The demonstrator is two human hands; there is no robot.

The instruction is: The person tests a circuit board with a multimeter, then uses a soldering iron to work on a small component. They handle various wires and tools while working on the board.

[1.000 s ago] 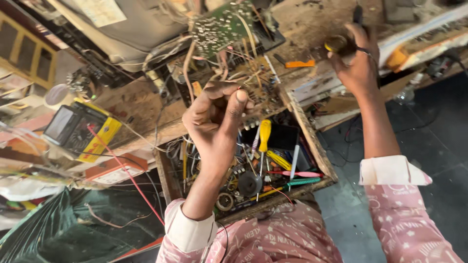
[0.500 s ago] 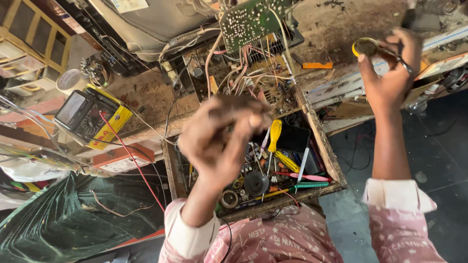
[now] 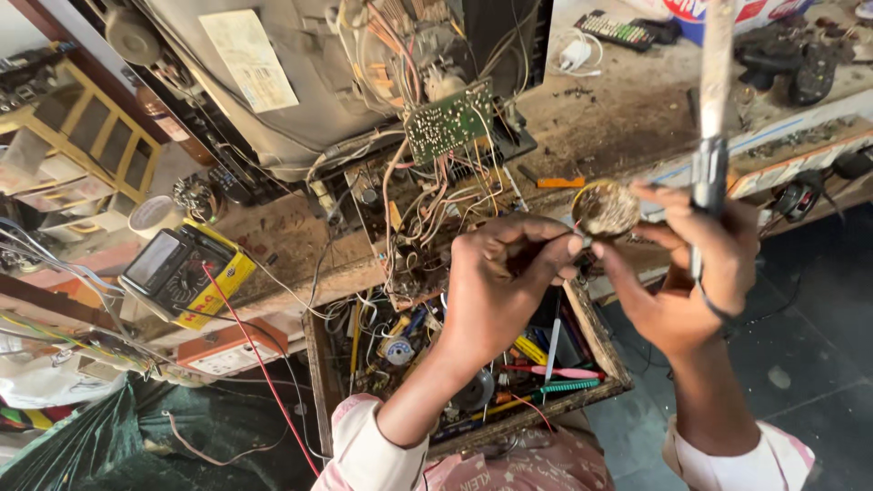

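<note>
My right hand (image 3: 696, 282) holds a small round tin (image 3: 607, 208) of brownish paste between thumb and fingertips. The same hand grips a soldering iron (image 3: 710, 127) that points up, its cord trailing over the wrist. My left hand (image 3: 503, 284) is pinched shut on a small dark piece (image 3: 582, 243), too small to identify. It holds the piece right against the lower rim of the tin. Both hands hover above the wooden tool drawer (image 3: 607, 356).
An opened television chassis with a green circuit board (image 3: 447, 122) and tangled wires lies on the bench behind the hands. A yellow multimeter (image 3: 180, 270) with a red lead sits at the left. Screwdrivers fill the drawer. A remote control (image 3: 624, 29) lies far back.
My right hand has come down and left with the tin and iron. My left hand has moved right and closed its fingers at the tin's rim.
</note>
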